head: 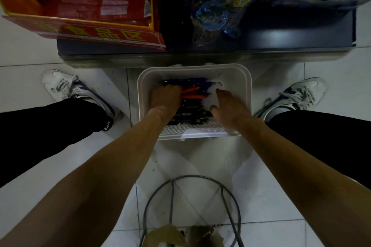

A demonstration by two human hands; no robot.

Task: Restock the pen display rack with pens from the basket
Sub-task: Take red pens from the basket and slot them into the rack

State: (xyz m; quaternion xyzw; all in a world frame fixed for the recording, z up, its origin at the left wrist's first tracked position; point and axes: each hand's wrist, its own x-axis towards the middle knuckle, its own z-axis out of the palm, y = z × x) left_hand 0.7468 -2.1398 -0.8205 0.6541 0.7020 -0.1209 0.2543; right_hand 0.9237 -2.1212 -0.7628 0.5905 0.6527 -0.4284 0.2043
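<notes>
So the basket [230,77] is sitting on the white tiled floor [28,54], right between the person's two white sneakers and just in front of a dark shelf base [281,36]. It's a pale white plastic tub with rounded corners and a slotted near wall. The pens [190,111] are lying in a heap across the bottom, all pointing roughly sideways. Most are looking dark blue or black, with a few bright orange ones [192,92] showing in the middle.

The left hand [165,97] is reaching down into the pile with its knuckles up and its fingers curling round a bunch of pens at the left end. The fingertips are hiding underneath. The right hand [230,106] is hovering over the right side of the basket, fingers apart and relaxed, thumb sticking out toward the pens, holding nothing.

For writing: a red sign [100,32] is hanging off the shelf edge with big yellow characters, and I'm reading 食品区 on it. The left trouser cuff [107,124] is showing small white lettering, too small for me to be sure of. The white labels up top are too blurry to read.
</notes>
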